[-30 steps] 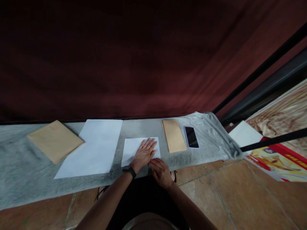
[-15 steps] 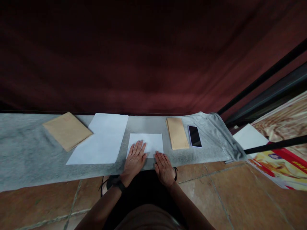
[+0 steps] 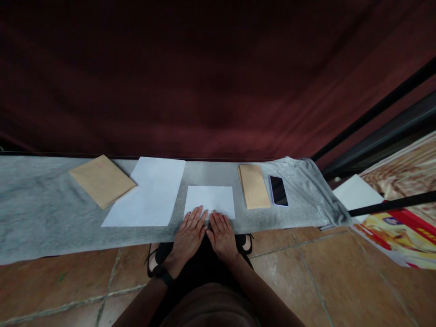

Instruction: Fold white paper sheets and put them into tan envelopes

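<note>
Your fingers are extended and lie flat, gripping nothing. Those of your left hand rest on the near edge of the small white sheet, toward its left corner; those of your right hand rest on the same edge, just beside them. The sheet lies flat in front of you on the tabletop, which a grey cloth covers. Around your left wrist is a dark band. Left of the small sheet is the large white paper, its left side partly under a tan envelope set at an angle. To the right are narrower tan envelopes, overlapping, and just beyond them a phone, dark screen up. Tiled floor shows below, and a dark red curtain hangs behind.
</note>
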Available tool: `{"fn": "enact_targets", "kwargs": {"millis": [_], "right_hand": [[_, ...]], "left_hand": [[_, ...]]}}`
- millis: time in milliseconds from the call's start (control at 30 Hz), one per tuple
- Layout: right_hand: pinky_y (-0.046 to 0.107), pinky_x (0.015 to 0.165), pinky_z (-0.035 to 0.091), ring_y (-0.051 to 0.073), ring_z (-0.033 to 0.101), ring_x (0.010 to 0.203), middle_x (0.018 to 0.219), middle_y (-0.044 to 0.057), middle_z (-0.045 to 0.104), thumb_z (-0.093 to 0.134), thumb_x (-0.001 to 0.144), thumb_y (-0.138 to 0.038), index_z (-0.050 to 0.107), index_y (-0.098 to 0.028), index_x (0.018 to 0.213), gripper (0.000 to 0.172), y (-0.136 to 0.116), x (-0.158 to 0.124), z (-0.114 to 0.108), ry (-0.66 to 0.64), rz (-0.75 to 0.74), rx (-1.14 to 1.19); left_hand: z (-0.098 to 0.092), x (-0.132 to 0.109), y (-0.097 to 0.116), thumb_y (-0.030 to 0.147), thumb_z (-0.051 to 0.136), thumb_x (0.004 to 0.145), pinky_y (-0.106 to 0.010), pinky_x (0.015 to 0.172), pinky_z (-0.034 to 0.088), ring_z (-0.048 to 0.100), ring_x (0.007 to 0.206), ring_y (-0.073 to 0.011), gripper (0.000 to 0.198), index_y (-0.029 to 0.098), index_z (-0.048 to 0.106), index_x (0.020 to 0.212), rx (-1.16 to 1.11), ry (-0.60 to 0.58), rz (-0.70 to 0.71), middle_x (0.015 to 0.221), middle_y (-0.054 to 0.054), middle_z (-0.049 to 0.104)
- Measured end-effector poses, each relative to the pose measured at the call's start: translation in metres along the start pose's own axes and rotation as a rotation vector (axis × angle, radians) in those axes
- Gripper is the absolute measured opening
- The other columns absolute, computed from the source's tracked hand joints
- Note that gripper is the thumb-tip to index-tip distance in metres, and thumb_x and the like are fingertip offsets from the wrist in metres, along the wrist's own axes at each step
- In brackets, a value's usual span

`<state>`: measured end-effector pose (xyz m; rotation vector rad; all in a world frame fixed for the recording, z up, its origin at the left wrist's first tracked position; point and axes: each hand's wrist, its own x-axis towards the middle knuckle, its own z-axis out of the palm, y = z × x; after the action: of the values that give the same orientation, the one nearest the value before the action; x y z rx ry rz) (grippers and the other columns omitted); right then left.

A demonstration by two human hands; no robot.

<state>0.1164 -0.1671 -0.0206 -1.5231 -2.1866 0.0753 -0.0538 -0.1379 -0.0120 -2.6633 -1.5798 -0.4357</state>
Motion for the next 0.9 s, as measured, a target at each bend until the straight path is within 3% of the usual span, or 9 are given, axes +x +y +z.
{"fn": "enact_targets", "kwargs": {"millis": [233, 467, 767, 900], "right_hand": [[0.051, 0.12, 0.034, 0.029, 0.036, 0.148, 0.159, 0.017, 0.039, 0.042, 0.105, -0.032, 0.029, -0.011, 0.158, 0.059, 0.026, -0.014, -0.009, 0.019, 0.079, -0.072], [0.054, 0.12, 0.032, 0.032, 0.033, 0.149, 0.157, 0.022, 0.04, 0.041, 0.106, -0.034, 0.034, -0.005, 0.155, 0.058, 0.031, -0.015, -0.017, 0.012, 0.148, -0.095], [0.047, 0.123, 0.03, 0.023, 0.034, 0.15, 0.159, 0.012, 0.041, 0.032, 0.108, -0.034, 0.04, -0.014, 0.154, 0.05, 0.015, 0.028, 0.001, -0.04, 0.077, -0.026], [0.049, 0.122, 0.03, 0.027, 0.034, 0.149, 0.16, 0.015, 0.038, 0.038, 0.107, -0.036, 0.037, -0.013, 0.155, 0.053, 0.027, 0.025, 0.005, -0.016, 0.126, -0.088]], "left_hand": [[0.001, -0.006, 0.001, 0.042, 0.035, 0.102, -0.048, 0.123, 0.029, 0.028, 0.152, -0.0268, 0.065, 0.009, 0.028, 0.157, -0.007, 0.031, -0.091, 0.16, -0.018, 0.036], [-0.003, -0.008, 0.002, 0.053, 0.037, 0.1, -0.052, 0.123, 0.027, 0.026, 0.152, -0.0324, 0.076, 0.002, 0.028, 0.156, 0.0, 0.033, -0.104, 0.16, -0.024, 0.034], [0.007, 0.017, 0.015, 0.026, 0.033, 0.099, -0.046, 0.126, 0.025, 0.027, 0.152, -0.0229, 0.061, 0.009, 0.028, 0.157, -0.057, -0.024, 0.01, 0.161, -0.014, 0.036], [0.009, 0.012, 0.004, 0.03, 0.033, 0.101, -0.045, 0.125, 0.026, 0.028, 0.152, -0.0243, 0.06, 0.009, 0.031, 0.156, -0.049, -0.003, -0.05, 0.161, -0.015, 0.036]]}}
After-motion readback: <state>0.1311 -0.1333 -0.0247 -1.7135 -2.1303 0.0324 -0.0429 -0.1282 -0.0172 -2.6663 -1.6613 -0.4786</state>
